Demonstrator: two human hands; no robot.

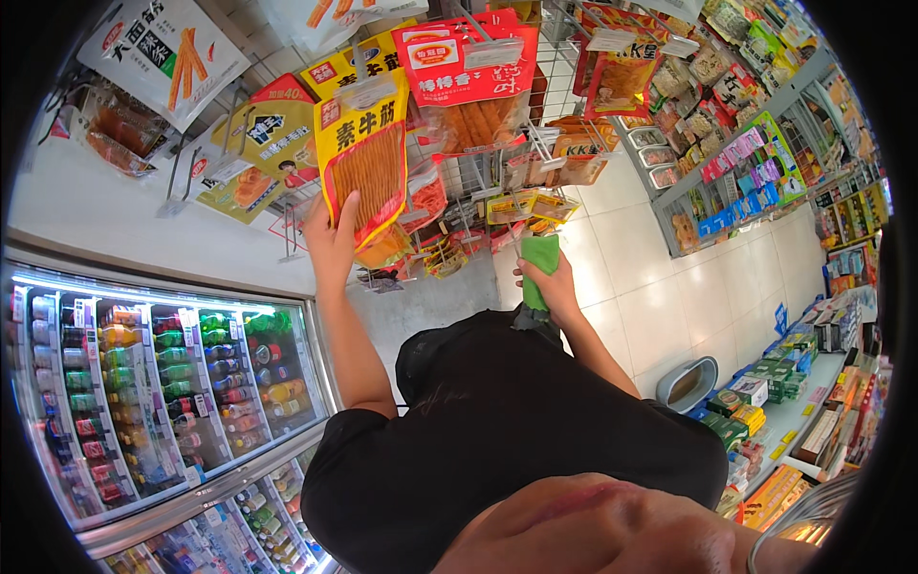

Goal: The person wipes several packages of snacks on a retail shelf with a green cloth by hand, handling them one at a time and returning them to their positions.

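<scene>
My left hand (pixel 333 240) grips the lower left edge of a yellow and red snack packet (pixel 366 168), with brown strips showing through its clear window. The packet's top overlaps a price-tag holder on the wire rack; whether it still hangs on a hook I cannot tell. In my right hand (pixel 552 280) is a folded green cloth (pixel 540 262), held in front of my body, its darker end drooping below the fingers. A red snack packet (pixel 470 86) hangs just right of the yellow one. To its left is an olive-coloured packet (pixel 276 136).
Hooks stick out from the wire rack (pixel 563 43) among hanging packets. A glass-door drinks fridge (pixel 179 387) stands at my left. At right are a packed snack shelf (pixel 739 143), a grey-blue bin (pixel 687 384) on the tiled floor (pixel 660 301), and a counter (pixel 796 402) with small boxes.
</scene>
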